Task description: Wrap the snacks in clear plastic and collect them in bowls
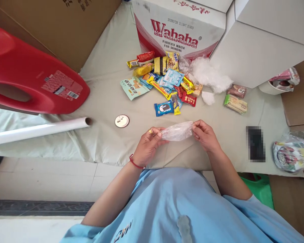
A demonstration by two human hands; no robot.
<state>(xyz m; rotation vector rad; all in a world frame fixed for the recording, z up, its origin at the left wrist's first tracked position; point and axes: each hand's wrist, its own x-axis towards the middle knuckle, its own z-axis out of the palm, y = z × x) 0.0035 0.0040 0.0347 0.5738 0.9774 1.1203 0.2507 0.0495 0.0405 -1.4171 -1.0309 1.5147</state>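
Your left hand (149, 144) and right hand (204, 135), fingers closed, pinch opposite ends of a plastic bag (177, 131), apparently to hold it stretched.

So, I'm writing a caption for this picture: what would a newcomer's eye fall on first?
Probably the big red jug at the far left of the picture, then the bright heap of snack packets in front of the water box at the back of the table. Nearer the front edge, the left hand and right hand hold a clear plastic bag between them.
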